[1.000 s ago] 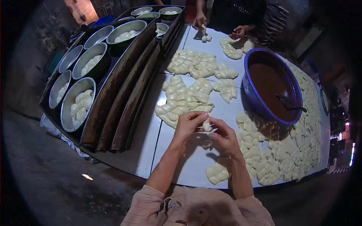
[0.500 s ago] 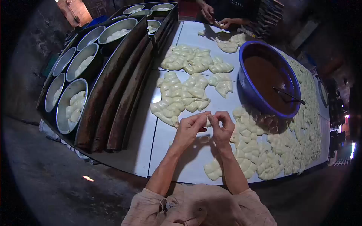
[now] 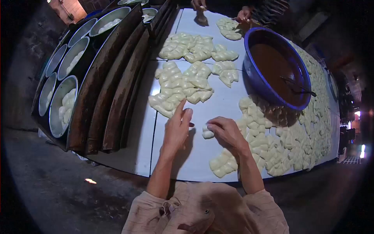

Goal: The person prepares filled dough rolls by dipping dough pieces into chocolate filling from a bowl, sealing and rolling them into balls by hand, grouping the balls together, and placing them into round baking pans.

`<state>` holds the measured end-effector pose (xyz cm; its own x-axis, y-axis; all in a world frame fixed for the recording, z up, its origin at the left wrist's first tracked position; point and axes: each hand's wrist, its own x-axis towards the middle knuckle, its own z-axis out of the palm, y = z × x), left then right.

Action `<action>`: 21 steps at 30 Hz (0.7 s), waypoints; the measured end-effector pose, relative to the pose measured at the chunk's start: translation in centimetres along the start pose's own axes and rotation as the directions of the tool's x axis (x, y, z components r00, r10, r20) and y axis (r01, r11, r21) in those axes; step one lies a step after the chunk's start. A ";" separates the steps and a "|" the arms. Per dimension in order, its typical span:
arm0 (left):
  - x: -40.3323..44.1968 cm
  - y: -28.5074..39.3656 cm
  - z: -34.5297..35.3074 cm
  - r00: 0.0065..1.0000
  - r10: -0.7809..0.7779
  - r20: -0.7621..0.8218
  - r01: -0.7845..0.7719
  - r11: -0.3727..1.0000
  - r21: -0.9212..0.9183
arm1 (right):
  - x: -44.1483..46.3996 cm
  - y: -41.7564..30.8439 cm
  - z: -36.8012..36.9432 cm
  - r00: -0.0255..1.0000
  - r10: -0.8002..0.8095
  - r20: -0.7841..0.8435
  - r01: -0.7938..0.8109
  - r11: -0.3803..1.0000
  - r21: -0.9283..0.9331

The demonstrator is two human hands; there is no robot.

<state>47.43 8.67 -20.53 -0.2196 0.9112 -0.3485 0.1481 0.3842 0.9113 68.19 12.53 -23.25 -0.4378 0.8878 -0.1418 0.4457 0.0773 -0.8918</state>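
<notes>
Head-worn view, forward and down over the table [image 3: 191, 156], left hand [image 3: 177, 128] and right hand [image 3: 226, 131] near

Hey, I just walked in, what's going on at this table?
Someone is handling pale dough on a white tabletop. Their right hand is at a small dough piece, while their left hand, open and seemingly holding nothing, reaches toward a dough cluster. A blue basin of brown liquid stands to the right, and another person's hands show at the far edge.
</notes>
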 end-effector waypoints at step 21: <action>-4.4 -7.9 -4.4 0.994 -0.085 0.071 0.106 0.915 -0.389 | -3.2 -6.0 5.4 0.997 -0.061 -0.045 0.061 0.998 0.002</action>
<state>42.96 0.95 -25.26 -0.1621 0.8837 -0.4391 -0.2626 0.3903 0.8824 62.67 6.80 -19.78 -0.4285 0.9010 -0.0674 0.4161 0.1305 -0.8999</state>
